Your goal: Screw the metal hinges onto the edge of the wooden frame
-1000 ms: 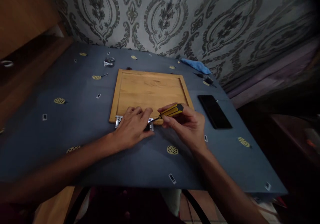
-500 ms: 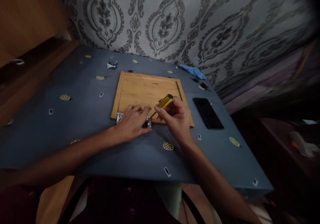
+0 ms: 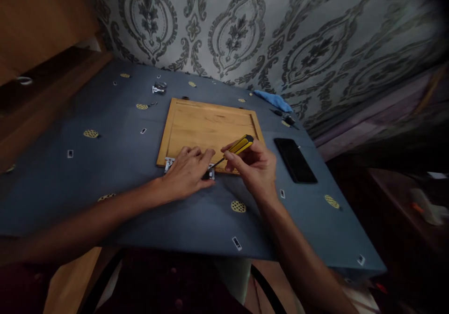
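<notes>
My right hand (image 3: 257,166) grips a screwdriver (image 3: 241,144) with a yellow and black handle, tilted with its shaft pointing down and left. The tip meets a metal hinge (image 3: 211,171) at the near edge of a wooden panel (image 3: 206,129). Over that same edge lies my left hand (image 3: 189,169), fingers bent and thumb beside the hinge, holding it against the panel. Another silvery metal fitting (image 3: 169,163) shows left of my left hand. My palm hides whatever lies between the two metal parts.
On the blue patterned tablecloth (image 3: 122,178) lie a black phone (image 3: 295,160) to the right, a blue cloth (image 3: 273,100) and a dark tool (image 3: 288,118) at the back right. A loose metal hinge (image 3: 159,88) lies at the back left, near a small screw (image 3: 153,104).
The screwdriver handle and my right hand have shifted slightly right, with the tip still at the hinge. My left hand keeps its place on the panel edge. The whole view has shifted slightly.
</notes>
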### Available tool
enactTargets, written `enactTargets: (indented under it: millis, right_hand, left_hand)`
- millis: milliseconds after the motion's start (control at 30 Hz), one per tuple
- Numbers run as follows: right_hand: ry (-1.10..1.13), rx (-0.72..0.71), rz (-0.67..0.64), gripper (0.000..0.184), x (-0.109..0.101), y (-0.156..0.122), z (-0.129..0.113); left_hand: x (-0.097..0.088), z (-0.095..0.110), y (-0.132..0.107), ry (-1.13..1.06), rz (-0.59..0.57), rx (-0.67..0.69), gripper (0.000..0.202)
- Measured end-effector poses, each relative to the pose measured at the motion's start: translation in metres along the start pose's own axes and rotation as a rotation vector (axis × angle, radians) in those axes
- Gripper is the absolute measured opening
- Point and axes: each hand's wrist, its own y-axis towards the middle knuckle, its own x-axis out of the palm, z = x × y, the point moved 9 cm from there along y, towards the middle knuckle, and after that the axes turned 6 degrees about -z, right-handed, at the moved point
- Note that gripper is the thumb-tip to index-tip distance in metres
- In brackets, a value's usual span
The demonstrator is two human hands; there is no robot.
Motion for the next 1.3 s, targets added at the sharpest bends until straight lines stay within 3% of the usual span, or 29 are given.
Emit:
enactTargets:
  millis: [167, 367, 1033, 1300]
  right_hand:
    - [-0.001, -0.062, 0.082, 0.038, -0.006, -0.008, -0.004]
    - [-0.042, -0.114, 0.198, 0.042, -0.018, -0.012, -0.008]
    - [-0.024, -0.102, 0.139, 0.039, -0.015, -0.009, 0.001]
    - [0.001, -0.114, 0.045, 0.03, -0.008, -0.013, -0.002]
  left_hand:
    - [0.0, -0.001, -0.001, 0.007, 0.049, 0.014, 0.048]
    - [0.001, 0.0, 0.0, 0.02, 0.0, 0.009, 0.051]
    - [0.001, 0.0, 0.002, 0.007, -0.042, -0.022, 0.053]
    - [0.003, 0.0, 0.002, 0.005, -0.032, -0.005, 0.052]
